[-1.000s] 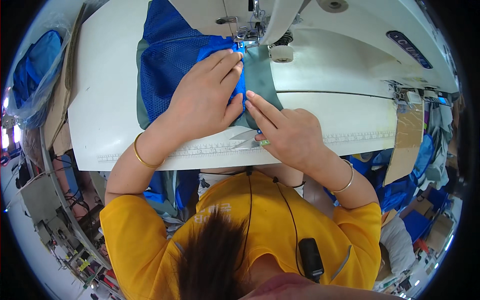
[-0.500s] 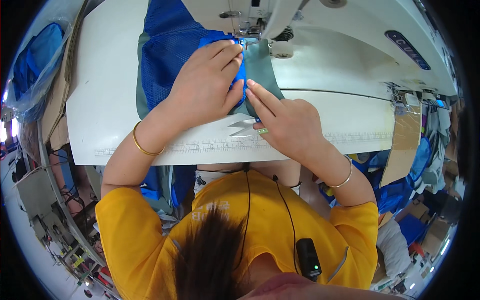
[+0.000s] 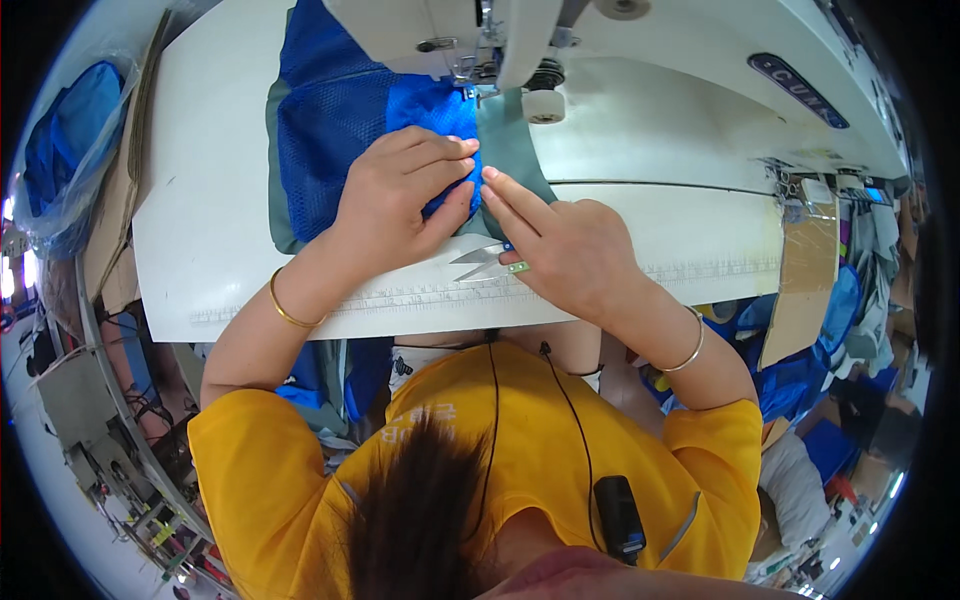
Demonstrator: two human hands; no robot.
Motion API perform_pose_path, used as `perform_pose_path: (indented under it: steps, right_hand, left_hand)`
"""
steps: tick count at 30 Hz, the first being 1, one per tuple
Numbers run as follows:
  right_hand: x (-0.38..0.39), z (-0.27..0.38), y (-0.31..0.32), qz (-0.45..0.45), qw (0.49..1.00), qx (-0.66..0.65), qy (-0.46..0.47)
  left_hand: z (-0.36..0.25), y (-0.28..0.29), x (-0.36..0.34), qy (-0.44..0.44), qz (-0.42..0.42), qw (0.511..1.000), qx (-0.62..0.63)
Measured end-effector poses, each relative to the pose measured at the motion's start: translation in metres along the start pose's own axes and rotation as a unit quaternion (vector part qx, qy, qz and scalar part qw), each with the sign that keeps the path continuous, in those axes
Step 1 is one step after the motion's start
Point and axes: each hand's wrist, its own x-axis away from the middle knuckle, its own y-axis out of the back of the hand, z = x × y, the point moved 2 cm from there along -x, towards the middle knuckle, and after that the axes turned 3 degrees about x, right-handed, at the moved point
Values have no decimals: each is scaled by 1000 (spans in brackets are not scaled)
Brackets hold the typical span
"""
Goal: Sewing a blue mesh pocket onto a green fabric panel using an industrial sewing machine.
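Sewing station seen from above the operator's head. The left hand (image 3: pixel 395 195) lies flat, fingers together and pressed down, on the blue mesh fabric (image 3: pixel 335 130), which is spread over the far left part of the white sewing table (image 3: pixel 200 240) and runs under the head of the sewing machine (image 3: pixel 470 30). The right hand (image 3: pixel 570 255) rests just beside it, index and middle fingers extended and pressed onto the grey-green fabric panel (image 3: pixel 510 140); its remaining fingers are curled around a pair of thread snips (image 3: pixel 485 262), whose blades point left above the ruler markings along the near edge of the table. Both sets of fingertips meet at the line where the blue mesh and the grey-green panel join, a little short of the presser foot (image 3: pixel 475 85). Neither hand pinches the cloth; both hold it by flat pressure.

The step in hand appears to be aligning and feeding the two layers toward the needle for a seam. The next move would call for keeping the edges matched and the layers flat while advancing them evenly, with fingertips kept clear of the needle.

Also visible: a bagged blue bundle (image 3: pixel 65 150) past the left edge of the table.
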Motion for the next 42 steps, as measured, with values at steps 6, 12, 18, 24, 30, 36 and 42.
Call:
perform_pose_path:
  steps: [6, 12, 18, 24, 30, 36, 42]
  right_hand:
    - [0, -1, 1, 14, 1000, 25, -4]
    - [-9, -10, 0, -1, 1000, 20, -4]
    - [-18, -16, -4, -31, 999, 31, 5]
    - [-13, -16, -6, -46, 999, 27, -2]
    - [-6, -15, -10, -45, 998, 32, 9]
    - [-3, -14, -6, -36, 999, 34, 20]
    - [-17, -28, 17, -67, 997, -21, 17]
  left_hand:
    - [2, -2, 0, 2, -21, 1000, 18]
    - [10, -4, -3, -1, -29, 999, 15]
    - [13, -4, -12, -6, -41, 999, -5]
    - [-12, -4, -1, -99, 19, 987, -125]
    - [0, -4, 3, -68, 17, 995, -64]
    - [6, -3, 1, -51, 24, 998, -6]
    - [6, -3, 0, -20, 23, 999, 31]
